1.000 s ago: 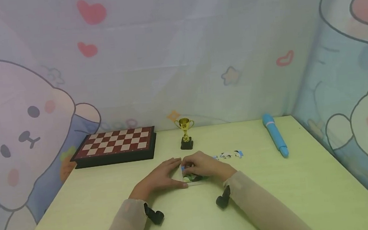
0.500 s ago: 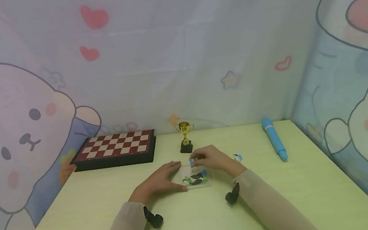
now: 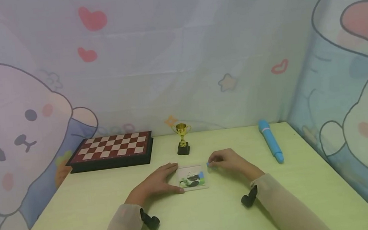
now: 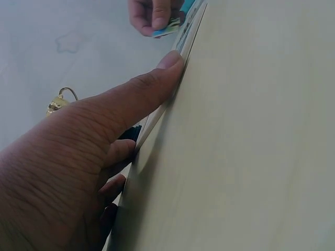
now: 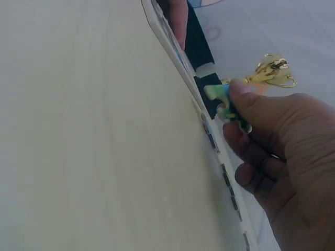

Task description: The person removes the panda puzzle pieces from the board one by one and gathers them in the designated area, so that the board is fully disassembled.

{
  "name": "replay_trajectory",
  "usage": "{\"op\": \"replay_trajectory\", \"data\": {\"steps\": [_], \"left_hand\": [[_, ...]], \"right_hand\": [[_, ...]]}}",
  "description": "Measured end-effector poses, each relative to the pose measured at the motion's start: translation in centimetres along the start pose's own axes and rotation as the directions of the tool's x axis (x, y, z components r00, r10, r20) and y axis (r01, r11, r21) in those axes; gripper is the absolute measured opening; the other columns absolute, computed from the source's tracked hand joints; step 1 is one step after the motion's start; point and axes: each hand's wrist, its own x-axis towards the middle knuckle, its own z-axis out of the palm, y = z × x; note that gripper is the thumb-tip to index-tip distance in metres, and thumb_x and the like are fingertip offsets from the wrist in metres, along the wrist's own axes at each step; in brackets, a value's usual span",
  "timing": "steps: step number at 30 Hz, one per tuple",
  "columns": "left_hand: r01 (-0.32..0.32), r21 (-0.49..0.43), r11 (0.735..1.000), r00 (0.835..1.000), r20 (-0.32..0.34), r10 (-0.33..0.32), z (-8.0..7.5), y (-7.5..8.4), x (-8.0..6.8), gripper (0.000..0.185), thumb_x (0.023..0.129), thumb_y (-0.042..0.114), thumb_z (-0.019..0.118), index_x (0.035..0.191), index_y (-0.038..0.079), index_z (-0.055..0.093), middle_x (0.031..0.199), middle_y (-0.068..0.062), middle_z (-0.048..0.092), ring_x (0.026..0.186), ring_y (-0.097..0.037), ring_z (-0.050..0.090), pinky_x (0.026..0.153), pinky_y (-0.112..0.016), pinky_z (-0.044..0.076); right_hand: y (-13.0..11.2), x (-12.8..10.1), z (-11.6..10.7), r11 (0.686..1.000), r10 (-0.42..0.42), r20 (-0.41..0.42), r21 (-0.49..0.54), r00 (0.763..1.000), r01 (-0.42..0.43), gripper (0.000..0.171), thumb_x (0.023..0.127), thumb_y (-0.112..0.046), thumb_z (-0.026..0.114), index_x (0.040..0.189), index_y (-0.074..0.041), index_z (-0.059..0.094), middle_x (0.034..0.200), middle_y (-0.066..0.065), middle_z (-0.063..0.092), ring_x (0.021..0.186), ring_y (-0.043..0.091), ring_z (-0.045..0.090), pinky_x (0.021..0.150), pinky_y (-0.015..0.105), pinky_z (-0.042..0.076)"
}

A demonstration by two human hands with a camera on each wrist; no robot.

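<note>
Head view first: we see the left hand (image 3: 158,181) lying flat, its straight fingers (image 4: 157,78) pressing the near-left edge of the small white-framed picture puzzle board (image 3: 193,179) on the pale green tabletop (image 3: 81,219). Just right of that board, the right hand (image 3: 229,161) has curled fingers (image 5: 246,112) pinching a small blue-and-green puzzle piece (image 5: 226,102). Beyond both hands stands a small gold trophy cup (image 3: 183,143).

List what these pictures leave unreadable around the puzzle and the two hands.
- Puzzle board picture: head view, too small.
- Puzzle piece in the right hand: right wrist view, blurred, partly behind the thumb.
- Left hand fingertips: left wrist view, tucked under the hand.
- Trophy: left wrist view, mostly behind the hand.
</note>
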Motion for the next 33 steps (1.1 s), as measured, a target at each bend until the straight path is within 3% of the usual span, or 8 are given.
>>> {"op": "replay_trajectory", "data": {"steps": [6,10,21,33], "left_hand": [[0.001,0.002,1.0,1.0,0.002,-0.001,-0.3,-0.2,-0.3,0.105,0.072,0.069,0.079,0.156,0.019,0.04,0.163,-0.007,0.03,0.151,-0.032,0.023,0.117,-0.057,0.026],[0.005,-0.004,1.0,1.0,-0.002,-0.005,-0.2,-0.3,-0.3,0.105,0.072,0.068,0.079,0.156,0.019,0.041,0.163,-0.006,0.03,0.151,-0.032,0.023,0.117,-0.058,0.026],[-0.015,-0.015,1.0,1.0,-0.013,0.015,0.2,0.3,0.3,0.106,0.072,0.071,0.077,0.157,0.021,0.039,0.164,-0.006,0.029,0.151,-0.032,0.022,0.117,-0.058,0.026],[-0.007,-0.005,1.0,1.0,0.0,0.007,-0.1,0.2,0.2,0.107,0.071,0.069,0.079,0.157,0.018,0.039,0.163,-0.007,0.03,0.151,-0.033,0.022,0.117,-0.058,0.025]], "right_hand": [[0.4,-1.3,0.6,1.0,-0.02,0.051,0.011,0.998,0.019,0.005,0.097,-0.03,0.07,0.097,-0.026,0.073,0.092,-0.015,0.071,0.084,0.01,0.063,0.078,0.033,0.053],[0.8,-1.5,1.0,0.999,-0.043,0.043,-0.02,0.998,0.043,0.004,0.096,-0.032,0.071,0.096,-0.028,0.073,0.091,-0.016,0.069,0.08,0.01,0.059,0.072,0.031,0.052],[1.1,-2.1,0.4,0.98,-0.116,-0.003,-0.161,0.993,0.114,0.007,0.094,-0.03,0.073,0.098,-0.024,0.074,0.094,-0.015,0.063,0.084,0.006,0.057,0.073,0.029,0.051],[0.7,-1.4,0.3,0.978,-0.158,0.016,-0.135,0.987,0.159,0.007,0.095,-0.032,0.071,0.099,-0.026,0.073,0.095,-0.016,0.064,0.083,0.006,0.058,0.073,0.027,0.052]]}}
